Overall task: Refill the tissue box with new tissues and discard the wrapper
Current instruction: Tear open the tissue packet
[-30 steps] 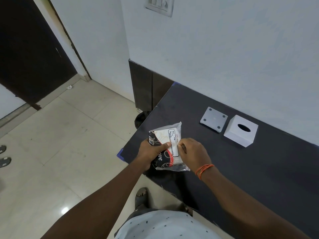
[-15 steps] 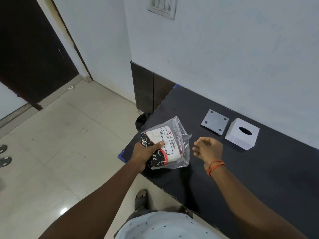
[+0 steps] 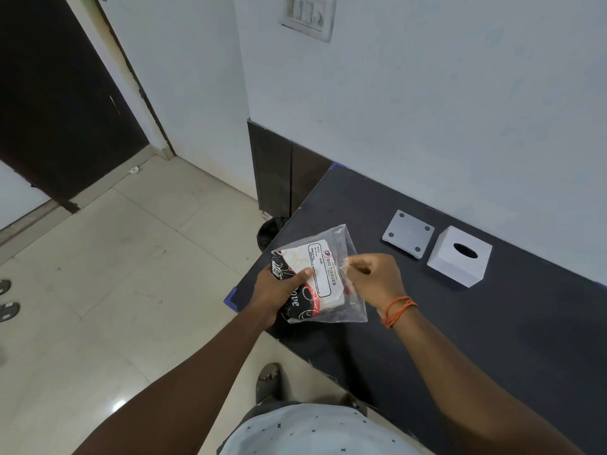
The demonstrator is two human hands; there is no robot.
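I hold a tissue pack (image 3: 320,274) in a clear plastic wrapper with black, red and white print above the near left corner of the dark table (image 3: 492,339). My left hand (image 3: 279,293) grips the pack's left end. My right hand (image 3: 374,279) pinches the wrapper's loose right edge between thumb and fingers. A white tissue box (image 3: 460,256) with an oval slot on top stands at the back of the table. Its grey square base plate (image 3: 408,233) lies flat just left of it, with small feet facing up.
A white wall runs behind the table, with a switch plate (image 3: 308,14) high up. A dark bin (image 3: 271,231) sits on the tiled floor past the table's left edge. A dark door (image 3: 56,103) is at the far left. My foot (image 3: 269,379) shows under the table's front edge.
My right hand let go of the pack half a second ago, then came back and now pinches the wrapper's right edge. The left hand has kept its grip and tilted the pack slightly.
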